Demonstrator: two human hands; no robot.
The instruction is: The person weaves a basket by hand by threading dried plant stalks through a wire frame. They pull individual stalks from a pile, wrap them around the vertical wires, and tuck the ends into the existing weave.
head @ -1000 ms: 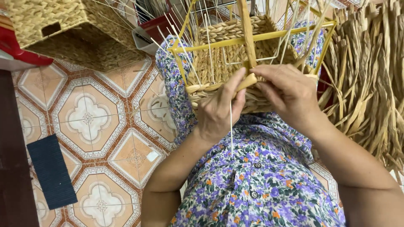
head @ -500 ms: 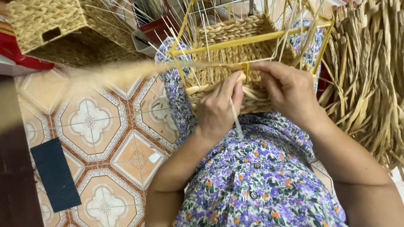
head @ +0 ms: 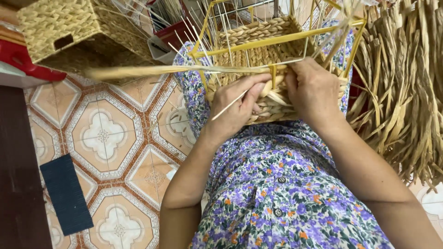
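Note:
A half-woven basket [head: 258, 50] of pale braided straw on a yellow wire frame [head: 272, 41] rests on my lap, over a purple flowered dress. My left hand [head: 237, 108] pinches a long straw strand [head: 152, 70] at the basket's near wall; the strand runs out to the left. A thin white stake sticks out below its fingers. My right hand [head: 314, 90] grips the woven rim just right of it, fingers curled over the weave. Thin white stakes stand up from the basket's left side.
A finished woven basket [head: 64, 27] sits at upper left above a red object [head: 27, 62]. A thick bundle of dry straw [head: 406, 92] hangs at right. Patterned floor tiles [head: 106, 133] lie at left, with a dark mat [head: 64, 193] and a dark wooden edge [head: 18, 184].
The long straw strand has been pulled out sideways to the left across the basket's front. Both hands stay at the rim, shifted slightly.

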